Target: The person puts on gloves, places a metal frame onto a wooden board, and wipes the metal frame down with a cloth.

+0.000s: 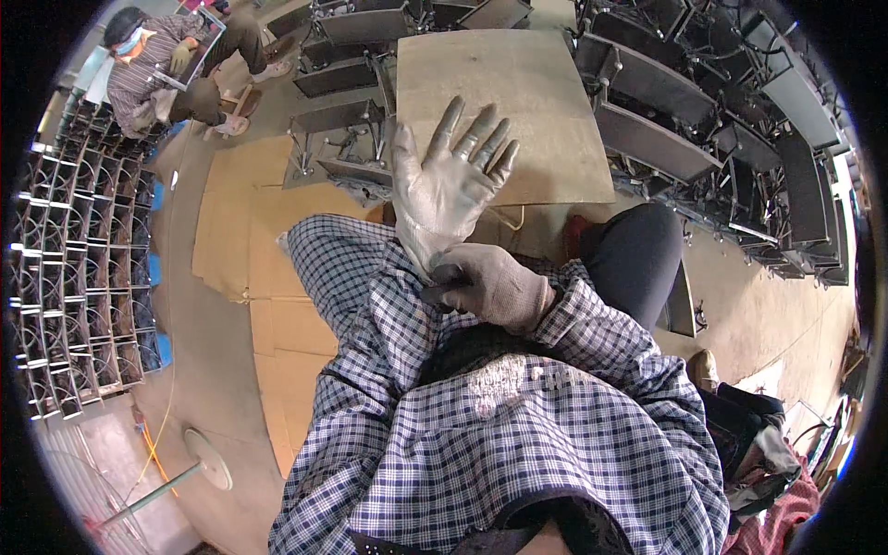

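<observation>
My left hand is raised in front of me in a grey coated work glove, palm facing me. Its fingers are stretched out and spread, and nothing lies in them. At the left wrist, my right hand, in a grey knit glove with darker fingers, is closed with its fingertips pinching the cuff of the left glove. Both forearms are in checked sleeves. Beyond the left hand stands a flat light-brown board, partly hidden behind the fingers.
Dark metal frames are piled to the far right. Stacked metal racks line the left side. Cardboard sheets cover some floor. A seated person holds a panel at the far left. A round-based stand lies lower left.
</observation>
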The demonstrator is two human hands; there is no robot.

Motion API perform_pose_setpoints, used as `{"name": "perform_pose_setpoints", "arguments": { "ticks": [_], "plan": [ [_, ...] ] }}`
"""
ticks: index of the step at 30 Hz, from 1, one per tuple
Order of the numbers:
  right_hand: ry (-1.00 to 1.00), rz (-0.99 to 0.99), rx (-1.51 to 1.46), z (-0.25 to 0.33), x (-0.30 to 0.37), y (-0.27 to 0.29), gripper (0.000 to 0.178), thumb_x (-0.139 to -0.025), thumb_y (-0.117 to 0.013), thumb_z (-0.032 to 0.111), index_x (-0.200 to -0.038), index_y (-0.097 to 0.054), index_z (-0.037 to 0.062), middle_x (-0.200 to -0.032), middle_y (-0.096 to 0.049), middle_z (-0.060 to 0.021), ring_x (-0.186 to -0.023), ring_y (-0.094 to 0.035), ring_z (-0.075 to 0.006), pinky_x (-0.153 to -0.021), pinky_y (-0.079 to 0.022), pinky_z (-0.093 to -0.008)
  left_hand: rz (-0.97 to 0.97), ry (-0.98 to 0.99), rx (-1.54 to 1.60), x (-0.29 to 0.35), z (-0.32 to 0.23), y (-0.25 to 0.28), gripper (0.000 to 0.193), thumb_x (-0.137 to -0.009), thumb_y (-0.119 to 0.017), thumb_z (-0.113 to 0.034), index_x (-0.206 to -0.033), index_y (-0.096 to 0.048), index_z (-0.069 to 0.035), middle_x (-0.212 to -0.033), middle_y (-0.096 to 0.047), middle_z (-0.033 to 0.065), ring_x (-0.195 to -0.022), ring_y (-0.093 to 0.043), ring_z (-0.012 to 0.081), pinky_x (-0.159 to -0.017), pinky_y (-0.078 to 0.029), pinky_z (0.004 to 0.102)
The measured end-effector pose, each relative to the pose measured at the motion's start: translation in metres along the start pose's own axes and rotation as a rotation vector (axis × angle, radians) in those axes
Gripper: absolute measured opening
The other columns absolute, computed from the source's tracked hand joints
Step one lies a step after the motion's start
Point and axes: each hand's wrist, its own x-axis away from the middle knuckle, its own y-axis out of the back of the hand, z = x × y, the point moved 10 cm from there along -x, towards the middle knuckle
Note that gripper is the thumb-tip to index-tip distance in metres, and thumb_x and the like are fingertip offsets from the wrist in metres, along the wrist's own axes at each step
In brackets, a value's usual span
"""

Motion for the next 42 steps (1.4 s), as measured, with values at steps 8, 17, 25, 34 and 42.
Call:
{"name": "perform_pose_setpoints", "arguments": {
  "ticks": [8, 17, 25, 34, 42],
  "plan": [
    [0.008, 0.062, -0.034, -0.004, 0.000, -0.009, 0.027, -0.075, -0.075, 0.008, -0.099, -0.065, 0.0010, -0.087, -0.065, -0.0137, -0.082, -0.064, -0.0276, -0.076, -0.052, -0.0358, 0.023, -0.201, -0.187, 0.003, -0.020, 0.008, 0.056, -0.096, -0.053, -0.034, -0.144, -0.039, -0.007, -0.135, -0.053, 0.0176, -0.133, -0.043, 0.0320, -0.116, -0.029, 0.0524],
    [0.093, 0.172, -0.049, 0.012, -0.002, -0.023, 0.029, -0.081, -0.073, 0.018, -0.101, -0.063, -0.0010, -0.089, -0.066, -0.0192, -0.083, -0.066, -0.0340, -0.075, -0.051, -0.0402, 0.287, -0.039, -0.025, 0.004, -0.030, 0.028, 0.066, -0.098, -0.039, -0.057, -0.105, -0.071, 0.000, -0.122, -0.063, 0.0152, -0.125, -0.051, 0.0288, -0.110, -0.037, 0.0486],
    [0.036, 0.241, -0.113, 0.009, 0.004, -0.033, 0.029, -0.082, -0.074, 0.016, -0.104, -0.064, 0.0001, -0.093, -0.067, -0.0146, -0.088, -0.066, -0.0288, -0.078, -0.052, -0.0373, 0.011, -0.125, -0.054, 0.021, -0.020, 0.004, 0.068, -0.095, -0.041, -0.063, -0.141, -0.043, -0.013, -0.151, -0.035, 0.0144, -0.144, -0.025, 0.0330, -0.118, -0.021, 0.0563],
    [0.127, 0.275, -0.108, 0.015, 0.001, -0.034, 0.022, -0.079, -0.072, 0.009, -0.098, -0.065, -0.0001, -0.089, -0.067, -0.0154, -0.085, -0.066, -0.0298, -0.076, -0.052, -0.0380, -0.242, -0.208, -0.433, 0.016, -0.042, 0.040, 0.056, -0.097, -0.057, -0.035, -0.143, -0.036, -0.011, -0.140, -0.044, 0.0128, -0.131, -0.043, 0.0308, -0.107, -0.043, 0.0482],
    [-0.367, -0.002, -0.334, -0.043, -0.009, 0.002, 0.031, -0.090, -0.065, 0.009, -0.120, -0.063, -0.0013, -0.117, -0.067, -0.0137, -0.100, -0.063, -0.0173, -0.088, -0.050, -0.0322, -0.509, -0.428, -1.031, 0.020, -0.165, 0.028, 0.022, -0.101, -0.051, -0.015, -0.116, -0.063, -0.005, -0.084, -0.069, 0.0083, -0.061, -0.061, 0.0129, -0.055, -0.052, 0.0262]
  ]
}}
